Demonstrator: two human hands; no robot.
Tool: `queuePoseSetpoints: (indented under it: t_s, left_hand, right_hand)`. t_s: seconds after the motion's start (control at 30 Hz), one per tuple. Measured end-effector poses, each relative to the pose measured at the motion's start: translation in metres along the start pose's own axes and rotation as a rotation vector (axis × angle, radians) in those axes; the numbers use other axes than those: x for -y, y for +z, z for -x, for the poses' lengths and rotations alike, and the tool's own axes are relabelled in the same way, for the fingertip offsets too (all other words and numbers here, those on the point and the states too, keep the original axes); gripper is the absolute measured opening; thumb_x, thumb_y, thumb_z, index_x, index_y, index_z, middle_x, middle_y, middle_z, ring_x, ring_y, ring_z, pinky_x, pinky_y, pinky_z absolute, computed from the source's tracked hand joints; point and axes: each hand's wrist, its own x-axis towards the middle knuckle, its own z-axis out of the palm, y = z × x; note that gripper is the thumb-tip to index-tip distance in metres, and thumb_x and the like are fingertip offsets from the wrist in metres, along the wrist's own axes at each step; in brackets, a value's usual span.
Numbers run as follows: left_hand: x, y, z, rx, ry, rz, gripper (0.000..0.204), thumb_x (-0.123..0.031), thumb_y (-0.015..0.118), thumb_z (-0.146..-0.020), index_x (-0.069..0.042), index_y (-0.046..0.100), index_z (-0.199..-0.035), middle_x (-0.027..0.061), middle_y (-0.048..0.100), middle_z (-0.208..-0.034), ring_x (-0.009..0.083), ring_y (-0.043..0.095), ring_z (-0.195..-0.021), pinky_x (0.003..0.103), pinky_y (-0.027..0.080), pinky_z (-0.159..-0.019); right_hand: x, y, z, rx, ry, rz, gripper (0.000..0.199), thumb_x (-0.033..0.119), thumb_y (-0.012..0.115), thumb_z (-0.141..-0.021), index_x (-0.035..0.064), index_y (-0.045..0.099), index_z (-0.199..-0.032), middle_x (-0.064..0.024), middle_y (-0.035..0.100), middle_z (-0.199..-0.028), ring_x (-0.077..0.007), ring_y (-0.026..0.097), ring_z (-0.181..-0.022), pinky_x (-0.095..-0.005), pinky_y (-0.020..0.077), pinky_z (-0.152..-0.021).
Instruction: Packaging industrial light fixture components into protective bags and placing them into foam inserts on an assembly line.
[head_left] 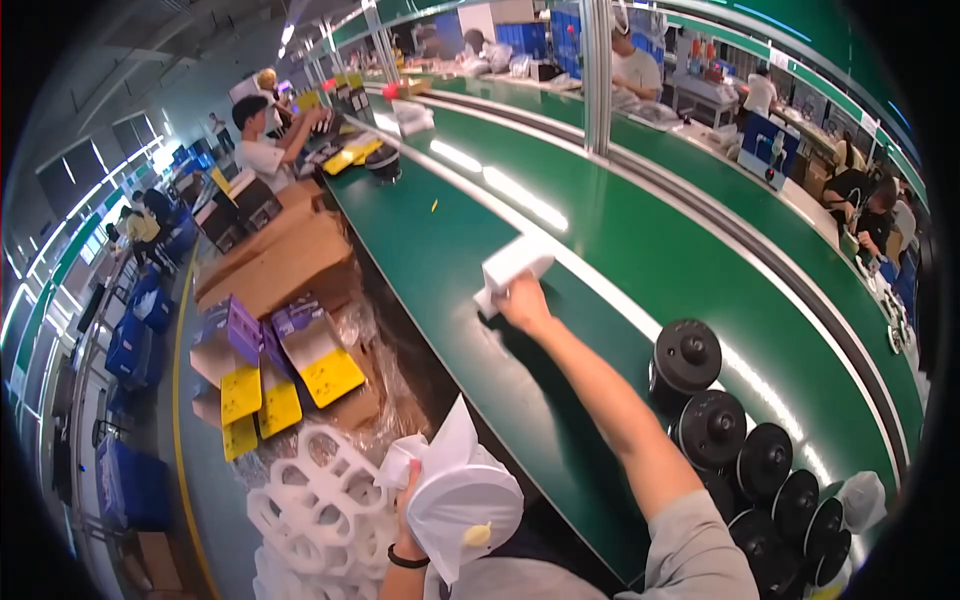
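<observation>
Beyond the green worktop [440,265], people [636,70] work; your right hand [524,303] grips a white block [518,262], your left hand [407,522] a wrapped disc [462,503].

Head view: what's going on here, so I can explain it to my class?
A person's left hand holds a round white-wrapped item. The right hand reaches out over the green work surface, gripping a white block-like piece. Black round parts sit at the lower right; white frames lie heaped at the left.

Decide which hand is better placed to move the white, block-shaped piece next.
Right, probably: the right hand grips the white, block-shaped piece over the green worktop; the left hand holds a round object in thin white wrapping.
</observation>
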Motion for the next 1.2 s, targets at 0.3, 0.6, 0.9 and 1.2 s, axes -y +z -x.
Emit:
queuePoseSetpoints:
  t_s: [0.3,0.6,0.9,1.2]
  left_hand:
    - [0.002,-0.005,-0.001,-0.121,-0.398,0.586,0.041,-0.036,0.059,-0.102,-0.003,0.066,-0.124,0.0118,0.072,-0.107,0.0244,0.071,-0.093,0.039,0.058,-0.084]
    - [0.072,0.005,-0.03,-0.415,-0.743,1.162,0.039,-0.034,0.06,-0.101,-0.004,0.067,-0.124,0.012,0.072,-0.105,0.0246,0.071,-0.095,0.039,0.057,-0.086]
    - [0.14,0.02,-0.017,-0.562,-0.796,1.872,0.037,-0.031,0.061,-0.099,-0.004,0.067,-0.124,0.0121,0.072,-0.103,0.0248,0.07,-0.096,0.039,0.056,-0.088]
    - [0.149,0.017,0.003,-1.055,-1.305,2.684,0.032,-0.019,0.052,-0.103,-0.006,0.051,-0.132,0.0109,0.06,-0.118,0.021,0.058,-0.109,0.032,0.049,-0.095]
  right_hand:
    - [0.112,-0.087,0.041,0.993,-0.208,0.679,0.035,0.029,0.077,-0.073,0.0058,0.073,-0.099,-0.0156,0.073,-0.088,-0.0318,0.068,-0.103,-0.0563,0.0302,-0.117]
    - [0.129,-0.277,0.069,-0.006,0.194,-1.97,0.1,0.08,0.024,-0.095,-0.0062,0.05,-0.138,-0.0287,0.055,-0.14,-0.0413,0.059,-0.123,-0.0522,0.0451,-0.111]
    - [0.2,-0.379,0.121,-0.485,-0.172,-2.243,0.077,0.067,0.027,-0.103,-0.002,0.061,-0.107,-0.0137,0.068,-0.108,-0.0272,0.068,-0.105,-0.0411,0.0567,-0.1]
    - [0.209,-0.332,0.118,-0.2,-0.194,-2.344,0.094,0.078,0.023,-0.097,-0.0064,0.062,-0.113,-0.0211,0.069,-0.105,-0.0325,0.067,-0.104,-0.0482,0.0531,-0.103]
